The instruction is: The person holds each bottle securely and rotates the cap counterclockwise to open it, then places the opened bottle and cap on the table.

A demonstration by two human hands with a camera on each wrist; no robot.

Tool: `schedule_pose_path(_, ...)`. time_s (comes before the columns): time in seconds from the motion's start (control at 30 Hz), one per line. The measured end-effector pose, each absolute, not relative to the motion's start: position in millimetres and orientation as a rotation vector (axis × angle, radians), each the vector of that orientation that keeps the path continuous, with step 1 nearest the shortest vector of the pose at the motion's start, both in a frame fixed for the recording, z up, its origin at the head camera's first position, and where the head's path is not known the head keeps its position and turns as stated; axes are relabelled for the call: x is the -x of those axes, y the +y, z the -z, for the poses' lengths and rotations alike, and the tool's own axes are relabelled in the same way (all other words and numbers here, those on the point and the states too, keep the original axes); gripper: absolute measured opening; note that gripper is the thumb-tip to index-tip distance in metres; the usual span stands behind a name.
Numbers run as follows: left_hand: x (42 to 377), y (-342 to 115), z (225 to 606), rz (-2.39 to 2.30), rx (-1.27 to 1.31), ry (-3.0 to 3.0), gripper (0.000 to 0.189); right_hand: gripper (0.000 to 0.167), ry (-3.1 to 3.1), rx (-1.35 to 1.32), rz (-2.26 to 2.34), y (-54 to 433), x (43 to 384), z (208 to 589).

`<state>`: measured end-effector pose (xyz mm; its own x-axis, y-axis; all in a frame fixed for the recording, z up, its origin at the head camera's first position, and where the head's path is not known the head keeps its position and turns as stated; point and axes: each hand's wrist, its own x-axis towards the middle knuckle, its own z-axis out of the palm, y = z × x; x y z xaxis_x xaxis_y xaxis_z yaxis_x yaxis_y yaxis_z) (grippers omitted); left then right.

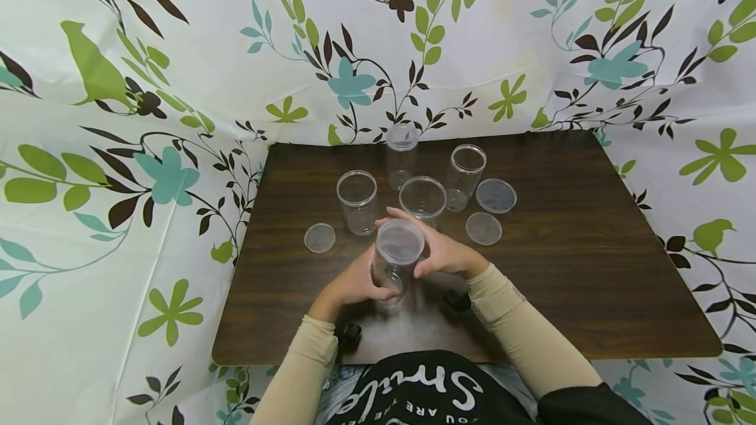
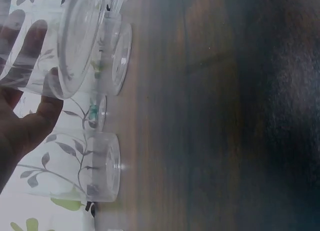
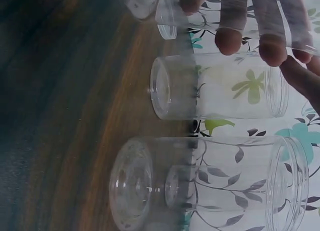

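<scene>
Both hands grip a clear plastic jar near the table's front middle, and a round translucent lid covers its mouth. My left hand wraps the lower left side, thumb toward me. Higher up on the right, my right hand curls round the jar, its fingers behind the lid. In the left wrist view the jar's base is raised off the tabletop. Just beyond it stands an uncovered clear jar, partly hidden by the right hand.
Other clear jars are an uncovered left one, an uncovered right one and a lidded one at the back. Loose lids lie flat: one at left, two at right. Patterned curtain borders the brown table.
</scene>
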<state>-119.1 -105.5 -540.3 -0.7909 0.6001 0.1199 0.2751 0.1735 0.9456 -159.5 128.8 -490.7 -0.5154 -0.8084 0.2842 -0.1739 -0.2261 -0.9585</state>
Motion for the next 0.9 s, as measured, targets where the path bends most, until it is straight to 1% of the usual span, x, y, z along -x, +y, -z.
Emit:
schedule_pose_path(0.23, 119, -114, 540, -1.683, -0.723, 2.24, 0.098, 0.121, 1.651, 1.026, 1.853, 136, 149, 494)
schedule_pose_path(0.43, 120, -123, 537, -1.716, -0.603, 2.341, 0.093, 0.11, 1.746, 1.058, 1.889, 139, 138, 497)
schedule_pose_path(0.6, 120, -125, 533, -1.751, -0.573, 2.359, 0.093, 0.104, 1.831, 1.099, 1.967, 135, 132, 494)
schedule_pose_path(0.73, 121, -125, 536, -1.752, -0.583, 2.365, 0.092, 0.104, 1.879, 1.103, 1.958, 131, 128, 490)
schedule_pose_path(0.9, 122, -123, 541, -1.714, -0.595, 2.387, 0.099, 0.107, 1.904, 1.112, 1.901, 126, 123, 486)
